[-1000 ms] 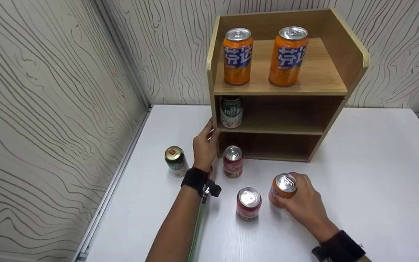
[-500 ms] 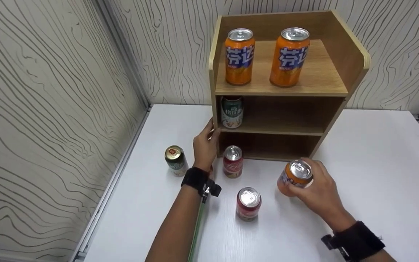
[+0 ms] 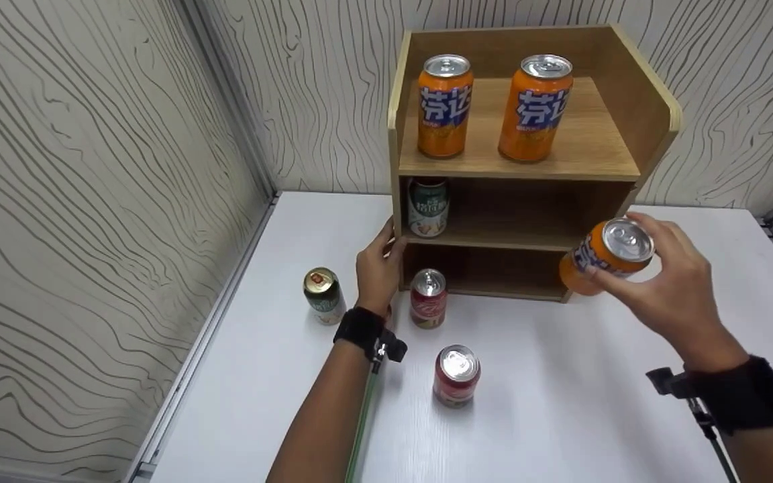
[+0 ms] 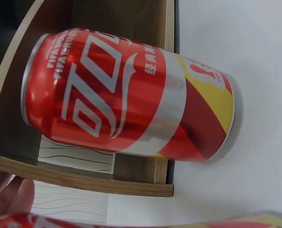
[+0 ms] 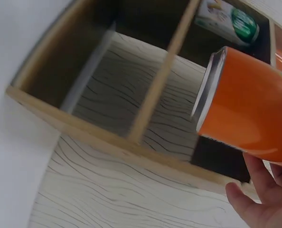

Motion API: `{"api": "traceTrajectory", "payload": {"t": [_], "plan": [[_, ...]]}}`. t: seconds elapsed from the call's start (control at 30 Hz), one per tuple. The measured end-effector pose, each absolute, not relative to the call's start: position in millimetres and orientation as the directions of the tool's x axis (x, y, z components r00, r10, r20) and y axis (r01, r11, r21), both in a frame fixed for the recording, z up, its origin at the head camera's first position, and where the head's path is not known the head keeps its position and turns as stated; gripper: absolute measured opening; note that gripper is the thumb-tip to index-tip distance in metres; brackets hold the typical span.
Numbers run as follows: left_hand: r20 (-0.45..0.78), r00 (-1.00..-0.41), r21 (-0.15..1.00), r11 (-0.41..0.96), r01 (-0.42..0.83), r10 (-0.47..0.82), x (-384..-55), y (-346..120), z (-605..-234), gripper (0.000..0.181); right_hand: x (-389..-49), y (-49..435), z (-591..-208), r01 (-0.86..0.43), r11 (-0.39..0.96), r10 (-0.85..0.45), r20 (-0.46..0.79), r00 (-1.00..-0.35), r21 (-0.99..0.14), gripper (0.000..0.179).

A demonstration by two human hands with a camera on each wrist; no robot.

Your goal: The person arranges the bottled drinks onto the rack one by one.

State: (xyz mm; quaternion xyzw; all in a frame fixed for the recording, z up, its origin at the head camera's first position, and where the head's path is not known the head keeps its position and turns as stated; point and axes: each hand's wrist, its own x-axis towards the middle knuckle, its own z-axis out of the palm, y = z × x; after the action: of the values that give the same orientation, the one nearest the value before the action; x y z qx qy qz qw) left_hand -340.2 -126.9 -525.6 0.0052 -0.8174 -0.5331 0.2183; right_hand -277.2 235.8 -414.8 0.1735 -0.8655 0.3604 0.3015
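Observation:
My right hand (image 3: 678,288) grips an orange soda can (image 3: 604,255), raised off the table and tilted, in front of the right edge of the wooden shelf unit (image 3: 521,171). The right wrist view shows the can's orange side (image 5: 255,109) close up, fingers beneath it. My left hand (image 3: 380,272) rests against the unit's left side panel, fingers along its outside. Near that hand stands a red cola can (image 3: 429,298), filling much of the left wrist view. Another red can (image 4: 131,224) shows at that view's bottom edge, mostly hidden by my left wrist in the head view.
Two orange cans (image 3: 445,107) stand on the top shelf. A green-and-white can (image 3: 428,208) stands at the middle shelf's left. On the white table (image 3: 527,429) are a green can (image 3: 324,295) at left and a red can (image 3: 457,376) in front.
My right hand has lifted the orange can from the table and carried it up and to the right, tilting it. My left hand stays at the shelf's side.

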Motion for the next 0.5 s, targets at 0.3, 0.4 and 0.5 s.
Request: {"api": "traceTrajectory", "payload": {"t": [0.3, 0.4, 0.5], "plan": [[0.357, -0.899, 0.87, 0.441, 0.221, -0.254, -340.4, -126.7, -525.9, 0.05, -284.4, 244.7, -371.8, -0.522, 0.714, -0.091, 0.678, -0.73, -0.466, 0.086], [0.358, -0.898, 0.868, 0.446, 0.219, -0.256, -340.6, -126.7, -525.4, 0.05, -287.1, 245.5, -359.3, -0.516, 0.725, -0.092, 0.677, -0.73, -0.457, 0.089], [0.343, -0.903, 0.874, 0.44, 0.206, -0.258, -340.2, -126.5, -524.9, 0.05, -290.7, 246.5, -346.1, -0.51, 0.726, -0.085, 0.677, -0.731, -0.46, 0.09]]}}
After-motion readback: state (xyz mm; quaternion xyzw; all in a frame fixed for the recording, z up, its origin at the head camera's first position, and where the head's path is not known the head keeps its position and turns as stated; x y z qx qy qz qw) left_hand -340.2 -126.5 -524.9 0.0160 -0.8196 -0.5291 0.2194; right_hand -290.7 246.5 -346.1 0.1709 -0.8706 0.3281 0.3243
